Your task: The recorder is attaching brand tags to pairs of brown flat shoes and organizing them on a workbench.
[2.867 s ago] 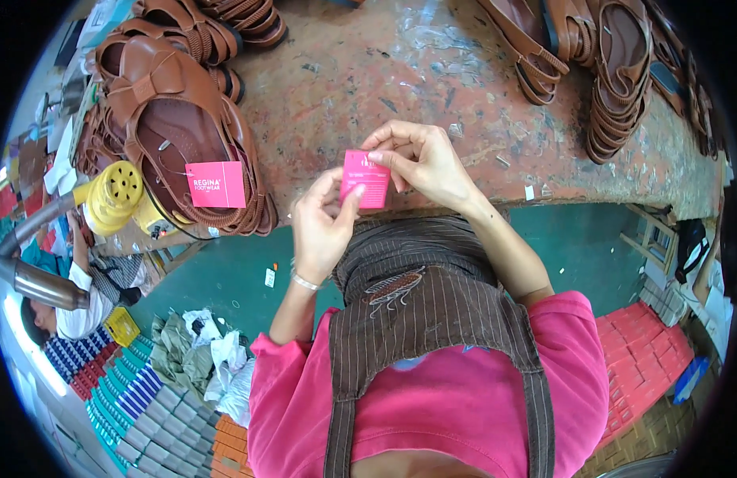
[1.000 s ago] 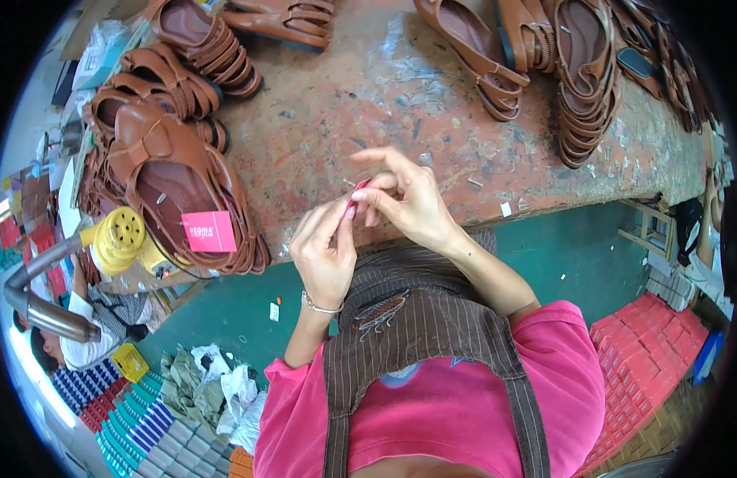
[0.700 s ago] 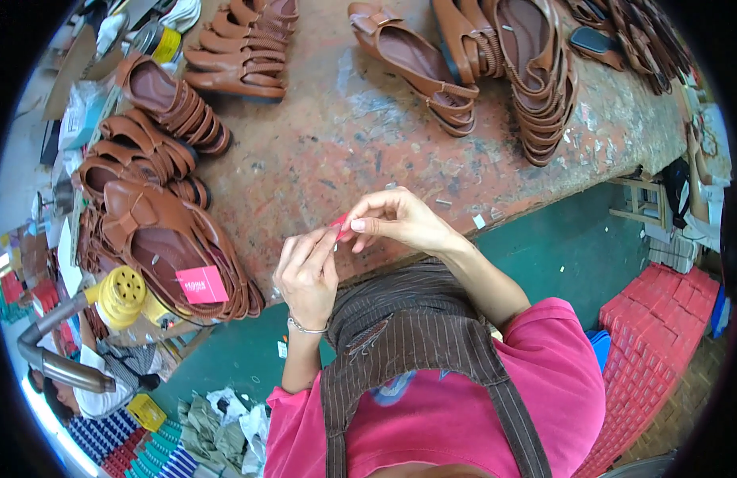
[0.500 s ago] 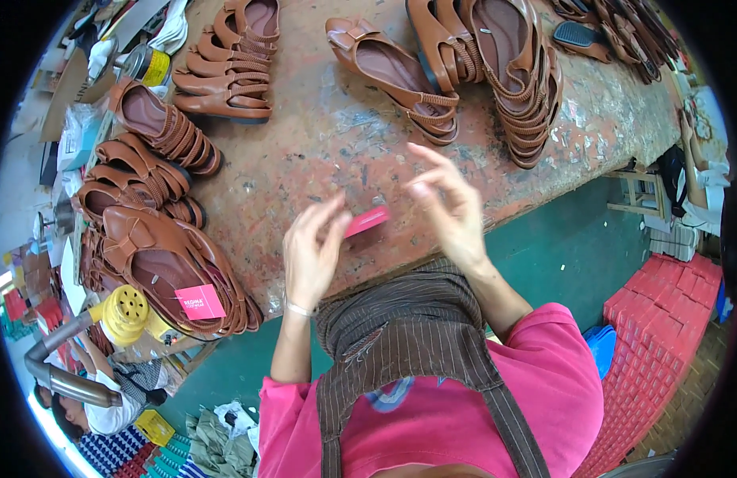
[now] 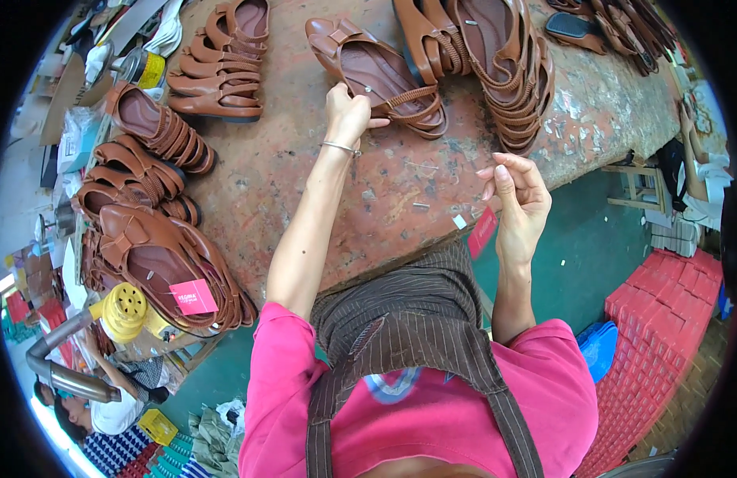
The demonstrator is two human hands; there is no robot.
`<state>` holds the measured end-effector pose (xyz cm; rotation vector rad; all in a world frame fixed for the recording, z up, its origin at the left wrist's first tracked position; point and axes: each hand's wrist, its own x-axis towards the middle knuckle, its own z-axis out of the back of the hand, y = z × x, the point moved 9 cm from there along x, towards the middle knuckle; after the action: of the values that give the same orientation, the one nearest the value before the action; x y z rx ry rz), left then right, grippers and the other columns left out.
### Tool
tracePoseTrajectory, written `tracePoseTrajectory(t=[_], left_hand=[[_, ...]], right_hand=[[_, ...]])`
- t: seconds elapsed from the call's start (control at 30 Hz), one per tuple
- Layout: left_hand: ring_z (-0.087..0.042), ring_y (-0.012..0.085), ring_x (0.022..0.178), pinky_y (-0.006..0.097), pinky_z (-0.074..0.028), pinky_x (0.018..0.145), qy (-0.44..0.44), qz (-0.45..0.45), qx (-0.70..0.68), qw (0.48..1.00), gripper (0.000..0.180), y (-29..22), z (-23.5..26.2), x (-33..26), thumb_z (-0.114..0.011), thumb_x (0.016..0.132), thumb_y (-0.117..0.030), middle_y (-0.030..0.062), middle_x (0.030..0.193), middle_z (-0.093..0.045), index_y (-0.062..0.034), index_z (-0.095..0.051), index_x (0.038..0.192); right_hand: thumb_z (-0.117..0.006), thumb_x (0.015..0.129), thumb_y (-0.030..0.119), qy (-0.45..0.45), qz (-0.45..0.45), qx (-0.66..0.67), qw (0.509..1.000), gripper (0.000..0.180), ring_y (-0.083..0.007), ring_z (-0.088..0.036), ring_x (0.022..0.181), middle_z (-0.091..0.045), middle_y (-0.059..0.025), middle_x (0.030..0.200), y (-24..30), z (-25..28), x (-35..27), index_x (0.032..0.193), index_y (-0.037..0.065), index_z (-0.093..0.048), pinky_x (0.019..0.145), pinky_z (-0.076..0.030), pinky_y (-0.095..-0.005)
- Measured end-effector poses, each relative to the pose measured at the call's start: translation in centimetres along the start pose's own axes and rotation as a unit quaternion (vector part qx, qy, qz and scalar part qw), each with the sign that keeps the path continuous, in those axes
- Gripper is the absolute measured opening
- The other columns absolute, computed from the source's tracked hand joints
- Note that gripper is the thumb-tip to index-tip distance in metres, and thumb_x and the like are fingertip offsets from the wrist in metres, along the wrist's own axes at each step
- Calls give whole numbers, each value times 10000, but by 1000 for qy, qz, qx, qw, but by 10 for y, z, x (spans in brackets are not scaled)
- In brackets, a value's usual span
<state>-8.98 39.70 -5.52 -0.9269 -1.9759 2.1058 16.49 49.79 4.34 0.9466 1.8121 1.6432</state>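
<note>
My left hand (image 5: 350,115) reaches forward with its fingers closed on the near side of a brown slingback shoe (image 5: 376,68) that has a bow on its toe. The shoe rests on the worn table. My right hand (image 5: 521,203) is in a pinch above the table's front edge. A pink hang tag (image 5: 481,233) dangles just left of its fingers; any string between them is too fine to make out. Another pink tag (image 5: 195,297) lies on a nested stack of brown shoes (image 5: 157,259) at the left.
More brown shoes stand in rows at the far left (image 5: 217,84) and far middle (image 5: 500,72). A yellow lamp-like head (image 5: 125,311) on a bent metal arm rises at the table's left corner. Red stacked boxes (image 5: 663,319) stand on the floor at right. Other people sit at both sides.
My left hand has moved forward and taken hold of the slingback shoe. My right hand has shifted right and closed to a pinch; the pink tag has moved from between my hands to beside it.
</note>
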Motion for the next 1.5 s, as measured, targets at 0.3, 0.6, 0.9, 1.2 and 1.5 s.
tracePoseTrajectory(t=[0.3,0.6,0.9,1.2,1.5], left_hand=[[-612,101,710,243,-499,540,-28,-53,106,993,458,-30,109,-119,-420,816,116,64,958,-664,35,-568,1241],[-675,120,823,255,-515,697,-122,29,172,977,614,67,164,-233,-483,862,114,148,1073,-706,-22,-388,1453],[-591,42,758,169,-426,563,-236,-69,196,949,435,53,165,-244,-548,891,106,72,941,-665,-60,-453,1282],[-567,25,650,179,-433,528,-249,-40,192,948,260,64,180,-242,-657,849,87,18,845,-614,-25,-599,1076],[-644,192,616,309,-514,598,-262,-70,233,934,181,52,177,-243,-687,829,19,111,849,-669,-15,-629,997]], right_hand=[[-598,971,60,60,-75,40,995,76,-71,-555,570,-708,-123,839,-22,-32,-1,999,-7,-576,540,-459,-205],[-692,886,69,338,-105,-103,930,65,-48,-599,609,-674,-35,713,-41,-172,-67,929,27,-670,545,-476,-216],[-645,839,78,437,78,-322,836,95,-390,-669,703,-665,-218,759,-83,-227,-109,846,-9,-606,611,-527,-471],[-642,845,101,467,96,-356,804,101,-380,-668,669,-663,-203,733,-83,-236,-111,843,4,-611,582,-523,-461],[-599,824,38,493,120,-377,775,62,-395,-672,707,-661,-201,767,-80,-240,-114,870,-3,-596,591,-528,-473]])
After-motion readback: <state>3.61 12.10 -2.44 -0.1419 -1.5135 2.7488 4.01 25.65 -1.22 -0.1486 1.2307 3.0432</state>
